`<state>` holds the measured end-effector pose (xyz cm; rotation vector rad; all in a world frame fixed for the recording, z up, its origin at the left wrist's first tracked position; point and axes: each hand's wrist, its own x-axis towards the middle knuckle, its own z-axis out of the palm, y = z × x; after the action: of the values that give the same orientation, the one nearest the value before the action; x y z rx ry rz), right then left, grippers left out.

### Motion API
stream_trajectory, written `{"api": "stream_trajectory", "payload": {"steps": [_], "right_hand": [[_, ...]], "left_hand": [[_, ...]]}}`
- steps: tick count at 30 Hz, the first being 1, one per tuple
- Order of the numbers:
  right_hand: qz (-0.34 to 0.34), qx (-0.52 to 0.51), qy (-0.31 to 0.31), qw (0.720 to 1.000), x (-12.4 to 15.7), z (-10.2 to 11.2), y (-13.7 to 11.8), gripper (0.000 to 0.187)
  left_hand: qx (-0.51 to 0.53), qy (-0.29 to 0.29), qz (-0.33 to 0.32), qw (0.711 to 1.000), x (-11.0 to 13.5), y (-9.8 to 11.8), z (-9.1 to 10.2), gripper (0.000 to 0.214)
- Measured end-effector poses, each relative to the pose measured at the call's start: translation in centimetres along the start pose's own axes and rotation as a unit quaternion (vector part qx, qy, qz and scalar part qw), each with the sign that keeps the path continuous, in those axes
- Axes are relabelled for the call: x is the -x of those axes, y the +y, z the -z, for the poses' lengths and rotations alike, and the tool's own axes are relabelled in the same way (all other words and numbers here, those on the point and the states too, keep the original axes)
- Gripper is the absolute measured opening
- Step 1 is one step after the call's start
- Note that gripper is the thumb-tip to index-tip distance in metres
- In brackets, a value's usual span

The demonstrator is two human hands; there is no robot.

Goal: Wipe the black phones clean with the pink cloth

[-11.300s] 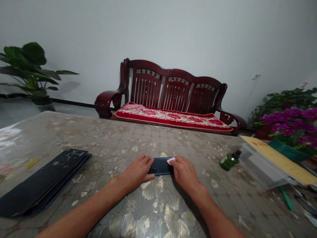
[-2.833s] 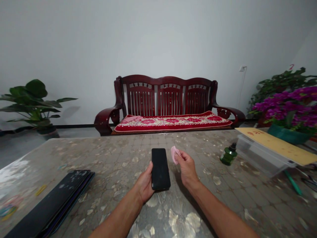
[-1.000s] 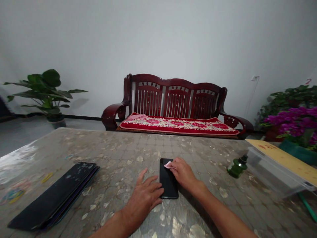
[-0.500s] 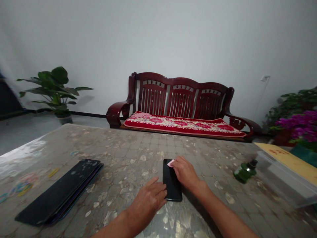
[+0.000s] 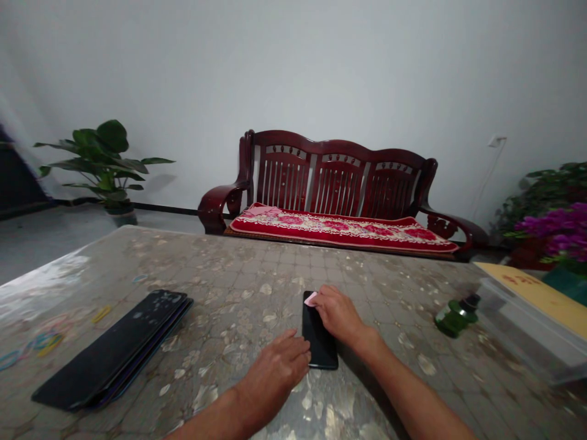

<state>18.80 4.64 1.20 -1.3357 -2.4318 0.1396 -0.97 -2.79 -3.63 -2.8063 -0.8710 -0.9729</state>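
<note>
As we hold a small pink cloth (image 5: 310,299) to the far end of a black phone (image 5: 320,337), our right hand (image 5: 337,313) pinches the cloth between thumb and fingers. Our left hand (image 5: 280,365) lies unclenched, gripping nothing, its fingertips at the phone's left edge, nearer to us; whether they press, we cannot tell. The phone rests flat on the patterned tablecloth (image 5: 220,260), glossy side up. We judge it stiff and light enough for one hand, but slick and easily cracked if dropped; its two long edges look like our best hold, clear of that surface. The cloth we take to be soft and limp. Left of the phone, we see a long black folder (image 5: 107,354), with coloured bands (image 5: 101,314) farther out on that side. To the phone's right are a green bottle (image 5: 452,319) and, beyond it, a clear plastic box (image 5: 527,335) topped with a yellow sheet (image 5: 534,290). Past the phone, over the tablecloth's far edge, we see a dark red wooden bench (image 5: 337,148).
</note>
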Motion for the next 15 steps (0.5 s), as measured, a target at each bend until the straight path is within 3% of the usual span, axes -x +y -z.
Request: {"api": "stream_trajectory", "payload": {"steps": [4, 10, 15], "right_hand": [[0.044, -0.013, -0.016, 0.999, 0.5, 0.1, -0.4, 0.030], [-0.034, 0.024, 0.010, 0.999, -1.3, 0.0, 0.7, 0.029], [0.048, -0.003, -0.022, 0.999, -0.8, 0.2, 0.0, 0.030]], "left_hand": [[0.011, -0.003, 0.004, 1.000, -0.1, -0.1, -0.1, 0.018], [0.007, -0.014, 0.000, 1.000, 0.0, -0.1, -0.1, 0.019], [0.008, -0.004, -0.002, 1.000, 0.3, -0.1, -0.3, 0.018]]}}
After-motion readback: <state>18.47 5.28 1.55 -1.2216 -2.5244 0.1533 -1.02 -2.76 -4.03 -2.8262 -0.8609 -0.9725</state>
